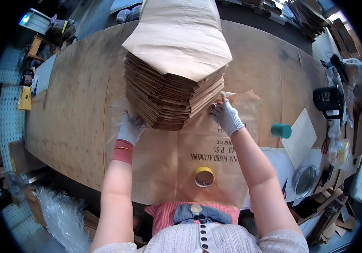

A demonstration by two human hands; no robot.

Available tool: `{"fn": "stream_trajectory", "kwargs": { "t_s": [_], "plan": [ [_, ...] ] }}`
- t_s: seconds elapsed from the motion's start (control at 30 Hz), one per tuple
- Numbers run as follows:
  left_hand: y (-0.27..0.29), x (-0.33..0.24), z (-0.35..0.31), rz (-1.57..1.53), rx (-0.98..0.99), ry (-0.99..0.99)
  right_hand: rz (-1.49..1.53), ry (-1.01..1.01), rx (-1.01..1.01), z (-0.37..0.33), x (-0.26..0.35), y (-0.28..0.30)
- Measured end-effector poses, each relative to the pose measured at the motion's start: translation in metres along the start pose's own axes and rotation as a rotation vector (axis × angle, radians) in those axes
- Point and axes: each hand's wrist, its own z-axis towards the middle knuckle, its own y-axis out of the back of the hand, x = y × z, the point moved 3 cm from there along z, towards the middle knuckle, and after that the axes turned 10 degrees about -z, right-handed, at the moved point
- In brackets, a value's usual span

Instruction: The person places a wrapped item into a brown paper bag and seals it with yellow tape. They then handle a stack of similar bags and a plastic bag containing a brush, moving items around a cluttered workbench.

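Head view: the brown paper stack (164, 90) runs from the top edge to the centre of the frame, its near end over a flat printed sack (155, 173) on the bench (75, 105). At its lower left corner the left hand (131, 127) has its fingers loosely curled, at its lower right the right hand (228, 117) has its fingers bent close together, and whether either grips paper I cannot tell. A yellow roll (203, 169) sits lower centre on the sack, a green jar (281, 130) right of centre.
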Motion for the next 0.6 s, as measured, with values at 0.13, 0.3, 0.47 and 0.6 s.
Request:
{"fn": "stream_trajectory", "kwargs": {
  "t_s": [0.13,0.3,0.47,0.6],
  "plan": [
    [-0.027,-0.003,-0.013,-0.242,0.166,0.117,0.086,-0.053,-0.104,-0.004,0.002,-0.020],
    [-0.037,0.002,0.016,-0.293,0.223,-0.045,0.154,-0.030,-0.134,0.001,0.000,-0.051],
    [-0.046,-0.012,0.041,-0.270,0.126,-0.114,0.094,0.013,-0.123,0.008,0.001,-0.045],
    [-0.046,-0.057,0.092,-0.026,0.207,-0.090,0.183,-0.049,-0.254,0.012,0.007,-0.047]
  ]
}}
